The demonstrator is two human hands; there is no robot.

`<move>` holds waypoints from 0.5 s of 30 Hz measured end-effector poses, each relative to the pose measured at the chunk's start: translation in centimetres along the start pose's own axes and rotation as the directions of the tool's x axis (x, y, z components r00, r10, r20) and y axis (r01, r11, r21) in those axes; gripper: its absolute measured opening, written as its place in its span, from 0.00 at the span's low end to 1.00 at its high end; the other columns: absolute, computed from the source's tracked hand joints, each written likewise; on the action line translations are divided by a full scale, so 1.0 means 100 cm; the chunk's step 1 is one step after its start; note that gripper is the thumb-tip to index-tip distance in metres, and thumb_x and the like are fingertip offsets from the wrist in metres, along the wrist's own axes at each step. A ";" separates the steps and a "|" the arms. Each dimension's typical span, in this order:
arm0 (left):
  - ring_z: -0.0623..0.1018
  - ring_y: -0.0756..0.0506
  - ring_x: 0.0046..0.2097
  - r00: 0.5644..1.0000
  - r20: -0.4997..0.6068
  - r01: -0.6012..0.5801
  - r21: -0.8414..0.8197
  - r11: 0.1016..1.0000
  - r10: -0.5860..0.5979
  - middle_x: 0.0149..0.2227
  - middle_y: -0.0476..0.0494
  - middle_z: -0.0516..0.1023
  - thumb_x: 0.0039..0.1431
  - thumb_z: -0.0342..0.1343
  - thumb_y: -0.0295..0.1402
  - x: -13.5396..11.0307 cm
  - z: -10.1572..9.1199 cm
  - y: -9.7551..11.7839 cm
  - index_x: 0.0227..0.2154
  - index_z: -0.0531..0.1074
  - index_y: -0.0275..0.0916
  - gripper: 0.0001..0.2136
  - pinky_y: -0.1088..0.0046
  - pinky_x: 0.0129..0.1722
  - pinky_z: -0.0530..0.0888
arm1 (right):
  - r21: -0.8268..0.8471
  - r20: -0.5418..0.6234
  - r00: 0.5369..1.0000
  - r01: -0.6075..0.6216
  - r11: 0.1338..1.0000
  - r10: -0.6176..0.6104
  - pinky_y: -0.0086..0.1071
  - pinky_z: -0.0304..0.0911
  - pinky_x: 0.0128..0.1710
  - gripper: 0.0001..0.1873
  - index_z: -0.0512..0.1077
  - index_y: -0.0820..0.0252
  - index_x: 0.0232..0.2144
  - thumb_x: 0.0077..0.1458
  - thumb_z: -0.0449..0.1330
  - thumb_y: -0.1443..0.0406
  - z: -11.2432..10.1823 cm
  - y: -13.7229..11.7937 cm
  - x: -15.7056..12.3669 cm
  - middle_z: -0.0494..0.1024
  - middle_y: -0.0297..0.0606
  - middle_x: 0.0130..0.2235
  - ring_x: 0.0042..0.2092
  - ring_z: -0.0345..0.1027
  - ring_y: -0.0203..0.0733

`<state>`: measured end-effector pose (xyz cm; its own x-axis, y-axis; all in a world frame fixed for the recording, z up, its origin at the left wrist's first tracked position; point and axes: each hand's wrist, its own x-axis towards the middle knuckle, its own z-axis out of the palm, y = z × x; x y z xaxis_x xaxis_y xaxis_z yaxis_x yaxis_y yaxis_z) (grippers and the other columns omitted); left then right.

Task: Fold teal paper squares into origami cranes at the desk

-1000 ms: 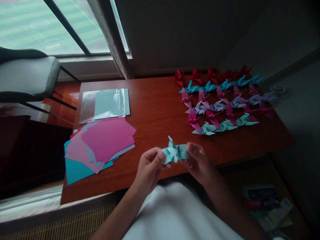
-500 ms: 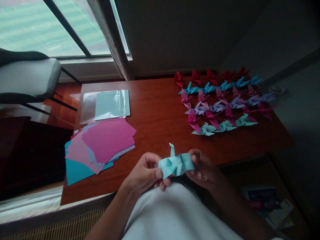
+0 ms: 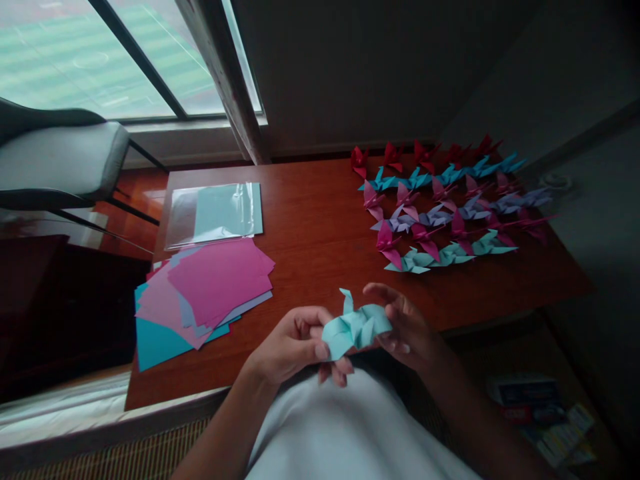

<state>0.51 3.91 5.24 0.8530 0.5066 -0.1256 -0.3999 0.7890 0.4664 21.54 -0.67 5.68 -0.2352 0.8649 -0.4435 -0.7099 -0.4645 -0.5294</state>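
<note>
Pale turquoise folded paper figure (image 3: 355, 328), with one pointed tip sticking up, sits in the air just over the near edge of the reddish-brown wooden table (image 3: 310, 227), above a lap covered in white cloth (image 3: 345, 433). The left hand (image 3: 295, 343) pinches its left end between thumb and curled fingers. The right hand (image 3: 405, 323) grips its right end from behind and below, with the index finger lifted and stretched out above the paper. To the left on the table lies a loose stack of pink, lavender and blue paper sheets (image 3: 200, 293), and beyond it a clear plastic sleeve holding pale blue paper (image 3: 215, 213). Well apart on the right, rows of red, blue, pink, lavender and teal folded paper cranes (image 3: 445, 200) cover the far corner. A grey padded chair (image 3: 55, 160) stands by the window.
</note>
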 end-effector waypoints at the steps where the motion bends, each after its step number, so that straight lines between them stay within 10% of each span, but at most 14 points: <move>1: 0.85 0.45 0.28 1.000 -0.003 -0.004 0.011 1.000 0.004 0.30 0.39 0.85 0.57 0.68 0.33 0.000 0.000 0.002 0.34 0.73 0.34 0.10 0.85 0.19 0.73 | 0.006 -0.015 1.000 0.024 1.000 -0.024 0.15 0.52 0.13 0.22 0.79 0.54 0.43 0.45 0.75 0.56 0.000 0.001 0.001 0.69 0.23 0.17 0.15 0.57 0.24; 15: 0.80 0.49 0.21 0.962 -0.121 -0.239 0.056 0.969 0.244 0.20 0.47 0.80 0.55 0.69 0.40 0.014 0.009 -0.012 0.25 0.69 0.37 0.16 0.84 0.17 0.71 | 0.131 -0.196 0.975 0.133 0.982 -0.105 0.14 0.48 0.13 0.20 0.79 0.55 0.28 0.37 0.77 0.50 0.012 0.017 0.013 0.64 0.22 0.15 0.15 0.47 0.22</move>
<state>2.49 3.33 5.25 0.6828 0.7219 -0.1125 -0.5726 0.6244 0.5313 19.26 -0.15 5.08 -0.0241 0.8546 -0.5187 -0.8157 -0.3168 -0.4840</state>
